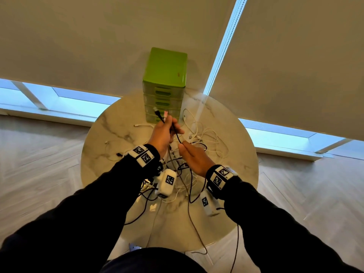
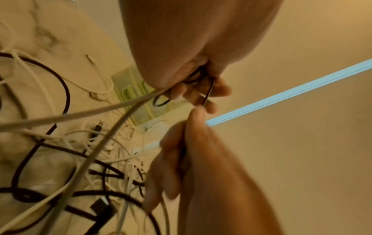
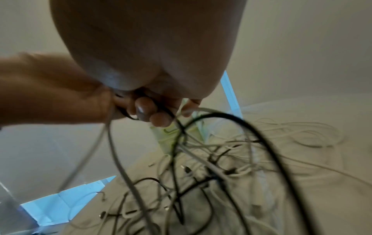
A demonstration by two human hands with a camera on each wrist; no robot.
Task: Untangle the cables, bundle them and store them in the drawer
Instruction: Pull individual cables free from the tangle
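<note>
My left hand (image 1: 167,131) is raised above the round marble table (image 1: 110,127) and grips a few cables, their plug ends (image 1: 157,112) sticking up past the fingers. A thin black cable (image 1: 177,135) runs from that fist down to my right hand (image 1: 185,147). The right wrist view shows the right hand's fingers (image 3: 145,109) curled round the black cable. Grey and black cables hang from both hands to a tangled pile (image 1: 199,138) of white and black cables on the table. The green drawer unit (image 1: 164,85) stands at the table's far edge with all drawers closed.
Loose white cables (image 1: 190,119) lie to the right of the drawer unit, and a short one (image 1: 141,125) to its left. A brown cable (image 1: 197,231) trails over the table's near edge toward the floor. Window blinds hang close behind the table.
</note>
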